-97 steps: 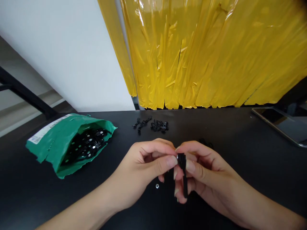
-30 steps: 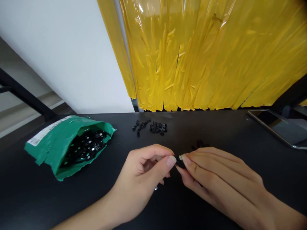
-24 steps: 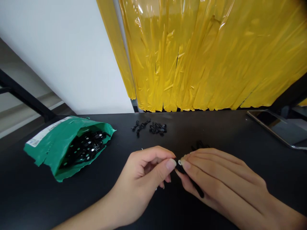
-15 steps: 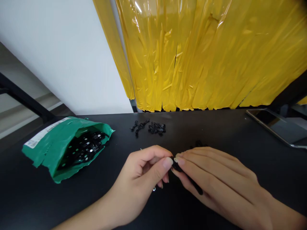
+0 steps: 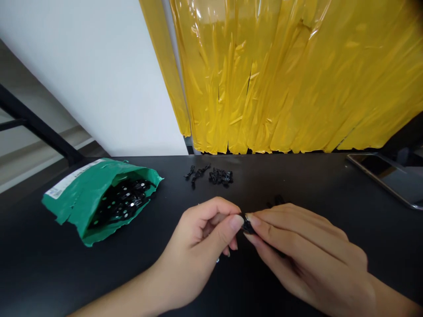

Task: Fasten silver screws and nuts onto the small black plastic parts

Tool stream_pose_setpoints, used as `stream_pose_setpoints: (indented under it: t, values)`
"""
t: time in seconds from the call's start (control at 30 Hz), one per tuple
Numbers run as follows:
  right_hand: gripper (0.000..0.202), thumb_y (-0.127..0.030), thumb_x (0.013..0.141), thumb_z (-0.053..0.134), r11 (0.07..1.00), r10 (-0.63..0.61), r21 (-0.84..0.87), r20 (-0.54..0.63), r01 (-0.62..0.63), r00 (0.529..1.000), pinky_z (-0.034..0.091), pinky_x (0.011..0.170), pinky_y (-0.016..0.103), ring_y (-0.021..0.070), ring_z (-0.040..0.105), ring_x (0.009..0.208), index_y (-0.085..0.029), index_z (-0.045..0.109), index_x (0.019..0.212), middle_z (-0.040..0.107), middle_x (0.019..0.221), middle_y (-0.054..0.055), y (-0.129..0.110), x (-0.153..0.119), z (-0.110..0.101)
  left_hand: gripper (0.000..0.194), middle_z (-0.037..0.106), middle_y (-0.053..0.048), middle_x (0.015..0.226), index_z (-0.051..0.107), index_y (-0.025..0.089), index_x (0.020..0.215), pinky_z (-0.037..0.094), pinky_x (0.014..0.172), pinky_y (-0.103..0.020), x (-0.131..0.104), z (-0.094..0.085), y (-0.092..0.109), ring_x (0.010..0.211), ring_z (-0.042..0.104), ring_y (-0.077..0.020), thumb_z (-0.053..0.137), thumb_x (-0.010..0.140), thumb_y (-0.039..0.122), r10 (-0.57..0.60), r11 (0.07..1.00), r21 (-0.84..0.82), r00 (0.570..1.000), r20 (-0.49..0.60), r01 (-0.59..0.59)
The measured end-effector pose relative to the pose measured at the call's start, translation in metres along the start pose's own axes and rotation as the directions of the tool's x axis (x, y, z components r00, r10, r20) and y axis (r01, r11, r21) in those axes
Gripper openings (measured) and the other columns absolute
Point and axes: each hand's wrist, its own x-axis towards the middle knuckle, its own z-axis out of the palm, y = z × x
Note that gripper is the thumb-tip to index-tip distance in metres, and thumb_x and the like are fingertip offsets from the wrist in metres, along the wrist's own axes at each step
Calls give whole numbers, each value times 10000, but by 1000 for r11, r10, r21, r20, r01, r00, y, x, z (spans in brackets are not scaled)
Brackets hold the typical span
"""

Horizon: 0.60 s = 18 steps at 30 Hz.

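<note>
Between the fingertips of both hands is a small black part (image 5: 247,224), mostly covered by them. My left hand (image 5: 205,246) pinches its left end with thumb and forefinger, the other fingers curled beneath. From the right, my right hand (image 5: 307,251) grips the same part, its long fingers pressed together over it. Beyond my hands lie a small pile of black pieces (image 5: 220,176) and a few loose black pieces (image 5: 198,174). More dark pieces (image 5: 277,200) show just behind my right hand. An open green bag (image 5: 79,189) at the left holds many black pieces (image 5: 124,198).
The black table (image 5: 158,211) runs across the view. At its right edge lies a phone-like flat device (image 5: 390,176). Yellow plastic sheeting (image 5: 280,79) and a white panel (image 5: 92,79) stand behind the table. A black frame bar (image 5: 39,127) rises at the far left.
The whole view has shifted slightly, so things appear farther right. My right hand has turned a little around the black part, and the dark strip under its fingers is now mostly hidden.
</note>
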Motion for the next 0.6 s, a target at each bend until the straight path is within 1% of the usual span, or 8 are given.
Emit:
stream_pose_setpoints:
  t: [0.07, 0.17, 0.27, 0.4, 0.5, 0.6]
  values:
    - [157, 30, 882, 721, 1000, 11, 17, 22, -11, 1000, 665, 834, 267, 143, 779, 915, -46, 776, 1009, 827, 966, 97, 1, -2, -1, 306, 648, 19, 777, 699, 202, 960, 529, 651, -155, 0, 0, 1, 688, 595, -74, 649, 1008, 500, 12, 1000, 21, 1000, 0, -12]
    - [209, 29, 885, 708, 1000, 5, 18, 51, -6, 999, 645, 923, 278, 145, 767, 1005, -44, 771, 1071, 826, 1042, 104, 3, -7, -2, 305, 637, 27, 768, 692, 203, 952, 517, 654, -145, 0, -2, 2, 683, 586, -66, 639, 1015, 497, 20, 999, 42, 1000, -2, -20]
    - [242, 27, 891, 704, 1000, 13, 22, 76, -14, 997, 622, 967, 266, 133, 753, 1034, -45, 762, 1115, 821, 1080, 105, 5, -10, -3, 308, 638, 25, 774, 682, 203, 949, 512, 661, -154, 0, -4, 2, 695, 589, -71, 623, 1025, 496, 31, 997, 65, 999, 4, -32]
    - [195, 6, 914, 691, 996, 53, 71, 87, -59, 995, 624, 932, 224, 111, 759, 974, -69, 767, 1078, 819, 1064, 93, 5, -8, -3, 316, 637, 14, 786, 672, 195, 939, 498, 665, -191, 0, -7, 3, 700, 585, -85, 606, 1034, 489, 48, 991, 121, 998, 29, -52]
    - [157, -12, 921, 698, 980, 139, 131, 84, -149, 987, 626, 892, 166, 94, 772, 930, -93, 779, 1028, 819, 1032, 79, 4, -5, -2, 328, 617, 6, 779, 652, 182, 917, 473, 629, -225, 2, -7, 5, 668, 559, -96, 606, 1031, 486, 56, 985, 160, 997, 45, -63]
    - [142, -20, 915, 719, 948, 206, 223, 108, -225, 973, 638, 848, 144, 97, 783, 897, -98, 781, 1017, 816, 1010, 77, 4, -4, 0, 318, 611, -5, 805, 637, 169, 897, 457, 609, -246, 4, -7, 7, 653, 548, -100, 610, 1027, 458, 74, 978, 190, 996, 53, -83]
